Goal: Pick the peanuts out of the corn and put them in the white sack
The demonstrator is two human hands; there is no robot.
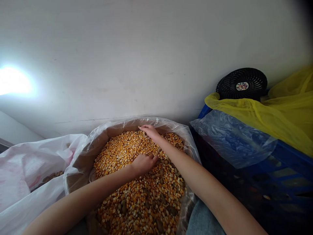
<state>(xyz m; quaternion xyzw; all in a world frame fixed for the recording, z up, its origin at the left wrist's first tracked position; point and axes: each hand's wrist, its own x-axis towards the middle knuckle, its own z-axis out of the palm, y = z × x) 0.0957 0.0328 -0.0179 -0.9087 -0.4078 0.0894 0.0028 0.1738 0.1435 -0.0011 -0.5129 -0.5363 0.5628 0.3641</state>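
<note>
No words, numbers or brand names are showing legibly. A rounded white label [242, 86] is sitting at the centre of the black fan [241, 77] on the right, carrying small multicoloured marks, reddish and dark ones among them, that are appearing too small and blurred to read. At the left, the white sack [41, 153] is showing faint pinkish patches; whether they are forming letters or a printed sign cannot be told.

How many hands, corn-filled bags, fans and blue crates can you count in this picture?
Hands: 2 (left hand, right hand)
Corn-filled bag: 1
Black fan: 1
Blue crate: 1
Total: 5
The loose corn kernels are too many to count.
</note>
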